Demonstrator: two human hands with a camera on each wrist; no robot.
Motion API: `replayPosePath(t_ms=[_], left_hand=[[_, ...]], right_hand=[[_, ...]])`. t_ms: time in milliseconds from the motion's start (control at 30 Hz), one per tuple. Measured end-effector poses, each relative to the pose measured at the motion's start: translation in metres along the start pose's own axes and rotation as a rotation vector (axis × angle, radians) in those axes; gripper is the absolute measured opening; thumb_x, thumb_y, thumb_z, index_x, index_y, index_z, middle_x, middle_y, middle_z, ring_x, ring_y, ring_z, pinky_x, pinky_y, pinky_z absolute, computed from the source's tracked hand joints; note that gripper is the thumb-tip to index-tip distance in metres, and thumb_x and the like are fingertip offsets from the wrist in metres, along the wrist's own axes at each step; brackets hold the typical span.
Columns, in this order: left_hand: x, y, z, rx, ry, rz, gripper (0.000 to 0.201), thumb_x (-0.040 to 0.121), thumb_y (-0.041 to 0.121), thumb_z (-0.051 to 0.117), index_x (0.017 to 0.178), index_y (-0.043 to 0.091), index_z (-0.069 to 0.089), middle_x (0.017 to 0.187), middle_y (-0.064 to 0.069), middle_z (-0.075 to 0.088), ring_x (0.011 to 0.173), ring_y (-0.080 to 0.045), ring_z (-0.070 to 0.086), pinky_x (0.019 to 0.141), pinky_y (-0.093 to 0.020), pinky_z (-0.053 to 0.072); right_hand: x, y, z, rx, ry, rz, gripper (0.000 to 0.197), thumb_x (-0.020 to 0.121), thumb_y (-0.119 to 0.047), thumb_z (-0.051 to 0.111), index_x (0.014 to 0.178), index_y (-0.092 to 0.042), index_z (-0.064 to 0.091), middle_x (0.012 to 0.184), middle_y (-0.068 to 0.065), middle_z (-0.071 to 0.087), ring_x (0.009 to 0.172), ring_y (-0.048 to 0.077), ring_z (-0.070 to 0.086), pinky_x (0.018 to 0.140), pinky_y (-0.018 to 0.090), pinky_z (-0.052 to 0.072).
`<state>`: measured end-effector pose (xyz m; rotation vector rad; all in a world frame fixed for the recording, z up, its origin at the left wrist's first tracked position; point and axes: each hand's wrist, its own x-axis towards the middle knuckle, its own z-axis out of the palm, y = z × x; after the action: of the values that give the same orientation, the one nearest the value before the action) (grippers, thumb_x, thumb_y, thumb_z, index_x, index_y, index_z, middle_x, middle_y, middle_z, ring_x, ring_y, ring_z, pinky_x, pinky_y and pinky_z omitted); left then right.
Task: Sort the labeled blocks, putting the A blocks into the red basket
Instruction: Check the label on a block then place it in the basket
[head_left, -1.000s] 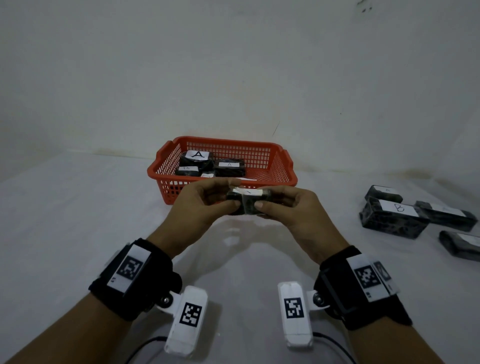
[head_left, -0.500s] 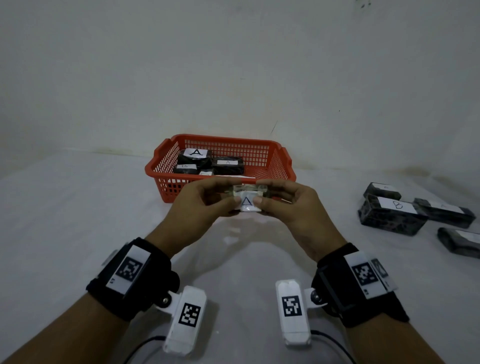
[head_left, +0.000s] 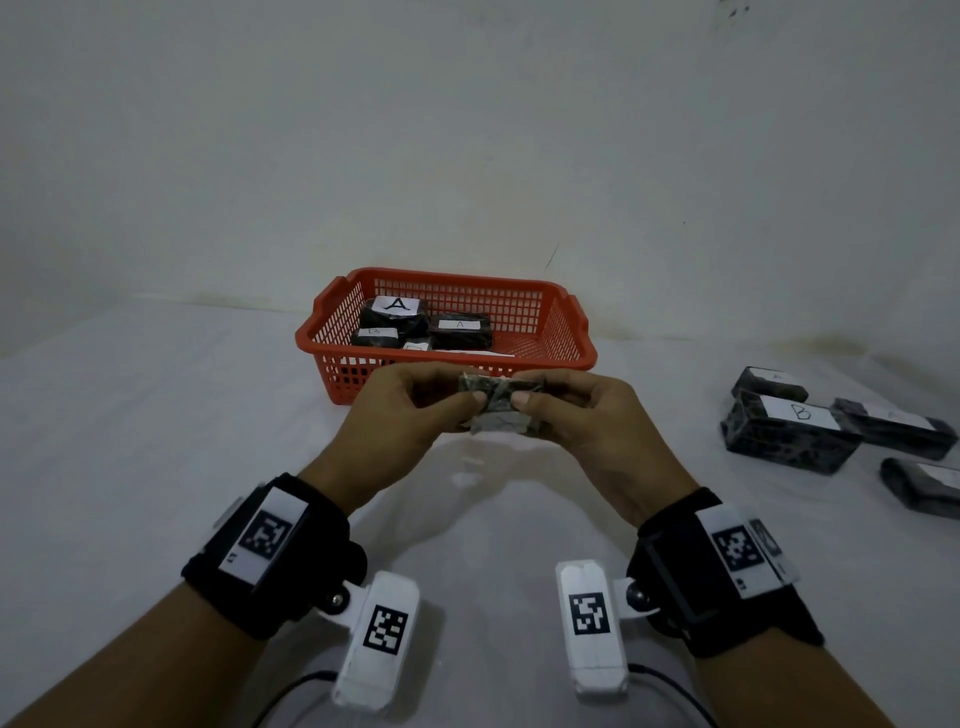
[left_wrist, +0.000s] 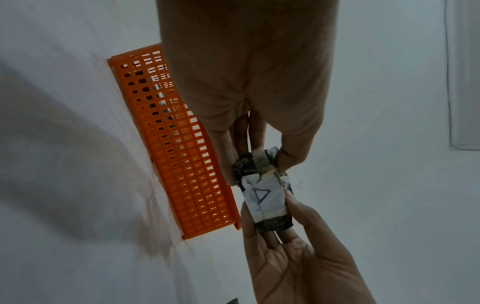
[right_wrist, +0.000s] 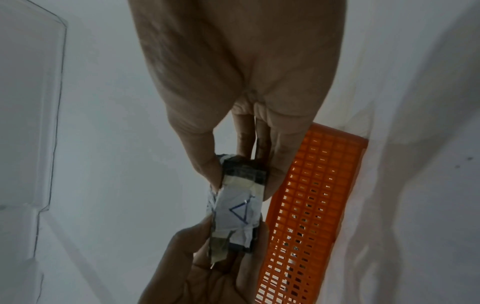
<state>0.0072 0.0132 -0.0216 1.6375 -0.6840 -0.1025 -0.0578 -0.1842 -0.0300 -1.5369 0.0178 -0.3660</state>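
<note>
Block (head_left: 500, 402) with an A label hangs just before the red basket (head_left: 566, 332), pinched endwise by left hand (head_left: 402, 415) and right hand (head_left: 587, 421), apparently turned so its label can be read.

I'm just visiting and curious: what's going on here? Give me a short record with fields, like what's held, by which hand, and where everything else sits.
Held item: small block, dark wrap, paper label marked A
Left hand: pinches one end
Right hand: pinches the other end
Position: in the air, in front of the red basket
Basket contents: several dark blocks; two read A, one looks like B
Loose blocks: on the table at right, one marked B
</note>
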Motion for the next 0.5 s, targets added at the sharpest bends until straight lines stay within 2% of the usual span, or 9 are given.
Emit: replayPosePath(t_ms=[100,200,300,433,500], left_hand=[[0.0006,-0.0002,-0.0004,-0.007,-0.004,-0.016,0.016,0.095,0.011,0.067,0.103,0.021,0.076,0.096,0.007,0.080,0.092,-0.008,0.076,0.079,-0.021,0.062],[-0.0012,0.0010,0.0001,-0.048,-0.040,-0.044,0.014,0.097,0.012,0.064,0.100,0.019,0.076,0.097,0.002,0.080,0.092,-0.012,0.077,0.076,-0.022,0.062],[-0.0003,0.0014,-0.0002,-0.060,-0.005,-0.061,0.015,0.098,0.008,0.062,0.097,0.014,0.076,0.094,-0.001,0.080,0.090,-0.015,0.077,0.073,-0.023,0.062],[0.0018,0.0001,-0.0041,-0.142,-0.008,-0.124,0.019,0.100,0.014,0.059,0.108,0.006,0.075,0.106,-0.008,0.078,0.100,-0.023,0.076,0.085,-0.037,0.063],[0.0016,0.0006,-0.0034,-0.167,-0.030,-0.145,0.020,0.100,0.012,0.058,0.107,0.003,0.075,0.107,-0.010,0.078,0.100,-0.025,0.076,0.083,-0.037,0.063]], right_hand=[[0.0001,0.0000,0.0012,0.031,-0.005,0.028,0.022,0.089,-0.008,0.078,0.109,0.000,0.076,0.104,0.015,0.081,0.098,0.031,0.079,0.092,0.044,0.062],[0.0000,-0.0008,-0.0001,0.007,0.014,0.014,0.022,0.088,-0.011,0.079,0.108,-0.003,0.077,0.104,0.013,0.081,0.099,0.030,0.079,0.093,0.045,0.063],[-0.0010,-0.0020,0.0012,0.026,-0.026,0.026,0.024,0.090,-0.012,0.077,0.113,-0.004,0.076,0.108,0.013,0.081,0.103,0.031,0.078,0.092,0.042,0.063],[-0.0006,-0.0024,0.0022,0.051,-0.068,0.010,0.027,0.091,-0.008,0.075,0.118,-0.008,0.073,0.114,0.011,0.079,0.107,0.028,0.077,0.088,0.038,0.063],[-0.0004,-0.0022,0.0012,0.033,-0.061,0.002,0.024,0.092,-0.006,0.074,0.116,-0.009,0.074,0.113,0.010,0.080,0.105,0.027,0.077,0.085,0.035,0.063]])
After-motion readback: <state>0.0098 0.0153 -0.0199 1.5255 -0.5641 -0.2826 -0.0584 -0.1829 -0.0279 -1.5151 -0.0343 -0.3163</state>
